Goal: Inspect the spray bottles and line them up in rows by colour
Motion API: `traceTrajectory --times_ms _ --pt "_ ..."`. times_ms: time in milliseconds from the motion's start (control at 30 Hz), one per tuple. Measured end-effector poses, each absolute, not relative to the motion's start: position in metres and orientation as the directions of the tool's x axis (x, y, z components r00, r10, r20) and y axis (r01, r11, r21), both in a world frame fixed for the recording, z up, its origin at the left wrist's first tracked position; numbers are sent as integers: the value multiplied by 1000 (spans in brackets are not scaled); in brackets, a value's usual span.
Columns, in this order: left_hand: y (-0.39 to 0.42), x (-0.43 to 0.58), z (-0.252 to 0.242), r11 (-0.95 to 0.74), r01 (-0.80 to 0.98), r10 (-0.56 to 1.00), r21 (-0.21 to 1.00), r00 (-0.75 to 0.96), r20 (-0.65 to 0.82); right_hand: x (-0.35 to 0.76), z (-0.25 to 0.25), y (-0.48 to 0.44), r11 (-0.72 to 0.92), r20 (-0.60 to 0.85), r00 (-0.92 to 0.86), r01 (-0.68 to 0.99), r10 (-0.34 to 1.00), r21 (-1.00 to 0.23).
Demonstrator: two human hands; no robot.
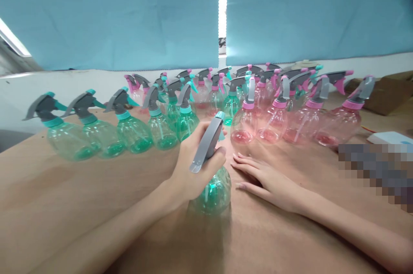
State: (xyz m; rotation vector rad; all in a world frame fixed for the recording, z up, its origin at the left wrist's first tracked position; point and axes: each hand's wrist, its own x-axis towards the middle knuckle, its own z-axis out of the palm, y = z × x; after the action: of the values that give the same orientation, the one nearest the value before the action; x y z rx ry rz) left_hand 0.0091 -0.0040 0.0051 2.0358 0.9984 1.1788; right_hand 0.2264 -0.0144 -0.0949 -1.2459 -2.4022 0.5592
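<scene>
In the middle of the head view, a green spray bottle point(213, 194) with a grey trigger head stands upright or nearly so; whether its base touches the table I cannot tell. My left hand point(193, 158) is wrapped round its neck below the head, thumb at the near side. To its right, my right hand point(267, 181) lies flat on the wooden table point(274, 239) with fingers stretched out, holding nothing. Beyond the hands stand a row of green spray bottles point(134, 132) on the left and pink spray bottles point(271, 123) on the right.
Several more pink and green bottles stand behind the front rows. A cardboard box point(387, 95) sits at the right back, with a white object point(392, 138) nearer. Blue curtains point(122, 16) hang behind the table, a bright gap between them.
</scene>
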Motion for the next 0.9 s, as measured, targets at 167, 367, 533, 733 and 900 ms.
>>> traceTrajectory --times_ms 167,367,533,733,900 --pt "-4 9 5 -555 318 825 769 329 459 226 -94 -14 520 133 -534 687 835 -507" --pt "-4 9 5 -566 305 816 766 339 468 226 -93 -14 524 120 -541 696 832 -491" --pt "-6 10 5 -573 310 814 759 325 481 225 -92 -15 521 113 -541 700 833 -488" --pt "-5 10 4 -577 300 810 759 332 484 225 -93 -14 515 113 -537 697 836 -498" --pt "-4 8 4 -582 311 807 751 333 488 224 -92 -14 509 106 -534 701 839 -500"
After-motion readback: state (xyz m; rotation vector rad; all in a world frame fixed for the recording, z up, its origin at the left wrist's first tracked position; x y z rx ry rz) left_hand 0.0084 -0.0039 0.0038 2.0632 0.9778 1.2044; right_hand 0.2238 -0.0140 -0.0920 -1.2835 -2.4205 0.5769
